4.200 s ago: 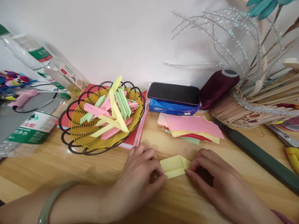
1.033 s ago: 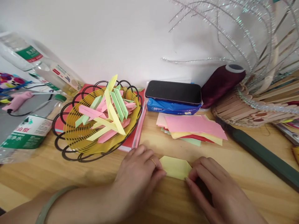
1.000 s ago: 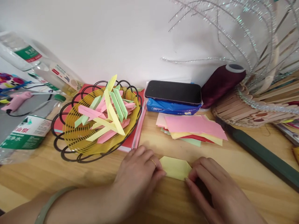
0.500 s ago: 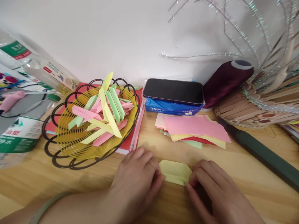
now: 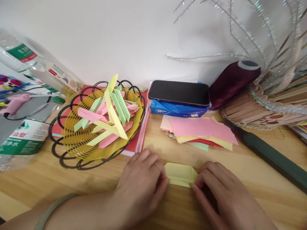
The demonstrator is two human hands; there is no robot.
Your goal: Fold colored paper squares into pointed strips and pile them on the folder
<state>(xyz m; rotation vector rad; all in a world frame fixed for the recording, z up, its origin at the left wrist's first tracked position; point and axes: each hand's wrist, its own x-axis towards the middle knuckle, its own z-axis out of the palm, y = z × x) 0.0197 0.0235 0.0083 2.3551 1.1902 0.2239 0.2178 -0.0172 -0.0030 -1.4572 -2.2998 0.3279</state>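
Observation:
A small piece of yellow paper [image 5: 181, 175] with folded corners and a crease along its length lies low over the wooden table. My left hand [image 5: 144, 179] pinches its left end between thumb and curled fingers. At the right end, my right hand [image 5: 218, 188] grips the paper the same way, thumb at the lower corner. Both hands hide the ends of the paper. Beyond them is a stack of coloured paper sheets [image 5: 202, 131], pink on top. To the left, a yellow basket [image 5: 72, 140] with black looped edging holds several folded pink, green and yellow strips [image 5: 117, 121].
A black phone [image 5: 178, 92] rests on a blue packet [image 5: 177, 109] by the wall. Right of it lean a maroon thread cone [image 5: 233, 83] and a craft-stick basket [image 5: 254, 110]. A dark green handle [image 5: 273, 158] lies at right. Plastic bottles [image 5: 28, 134] stand at left.
The front edge of the yellow paper lies flatter, and the crease along its middle shows more plainly. Both hands keep their grip. The whole view has shifted slightly.

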